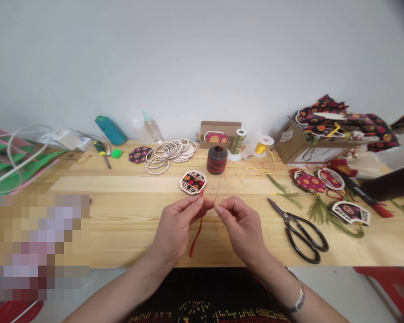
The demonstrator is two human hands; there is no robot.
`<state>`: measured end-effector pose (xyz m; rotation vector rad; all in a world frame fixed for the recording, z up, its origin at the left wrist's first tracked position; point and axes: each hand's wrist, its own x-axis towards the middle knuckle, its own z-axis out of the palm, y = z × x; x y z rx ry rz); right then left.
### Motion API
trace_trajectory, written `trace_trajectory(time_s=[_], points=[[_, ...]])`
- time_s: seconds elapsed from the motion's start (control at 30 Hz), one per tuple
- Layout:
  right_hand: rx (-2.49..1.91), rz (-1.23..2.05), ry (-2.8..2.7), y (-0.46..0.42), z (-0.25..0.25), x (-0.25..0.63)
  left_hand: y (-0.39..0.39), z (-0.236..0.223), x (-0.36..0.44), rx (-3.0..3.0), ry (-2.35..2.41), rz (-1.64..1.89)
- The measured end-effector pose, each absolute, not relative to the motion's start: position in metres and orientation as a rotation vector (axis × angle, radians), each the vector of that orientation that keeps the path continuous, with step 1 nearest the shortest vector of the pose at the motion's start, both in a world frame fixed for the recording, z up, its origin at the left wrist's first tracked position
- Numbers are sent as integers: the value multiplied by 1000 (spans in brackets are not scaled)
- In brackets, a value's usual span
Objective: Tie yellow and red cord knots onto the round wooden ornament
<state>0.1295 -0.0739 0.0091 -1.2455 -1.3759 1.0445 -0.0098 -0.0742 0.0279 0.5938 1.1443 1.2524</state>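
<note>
My left hand [178,222] is closed in a pinch on a narrow red cord [196,235], whose tail hangs down toward the table's front. Close beside it, my right hand [240,224] pinches a thin thread [218,186]. That thread runs up toward a dark spool [217,161] wound with red thread. Just beyond my left fingertips lies a patterned ornament [193,182] with a pale cut-out frame; the cord's upper end reaches its lower edge. Whether the cord is fastened there, I cannot tell.
Black-handled scissors [303,231] lie right of my hands. Tasselled ornaments [350,213] spread further right, before a cardboard box [298,143] of patterned cloth. Behind are pale cut-out frames [170,154], a green thread cone [237,143] and a yellow spool [264,146]. A screwdriver [102,153] lies left.
</note>
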Motion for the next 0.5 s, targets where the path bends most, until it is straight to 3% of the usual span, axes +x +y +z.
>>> trace_trajectory(time_s=[0.5], points=[[-1075,654,-1534,-73,4,130,-70,26,3,499,1062,1143]])
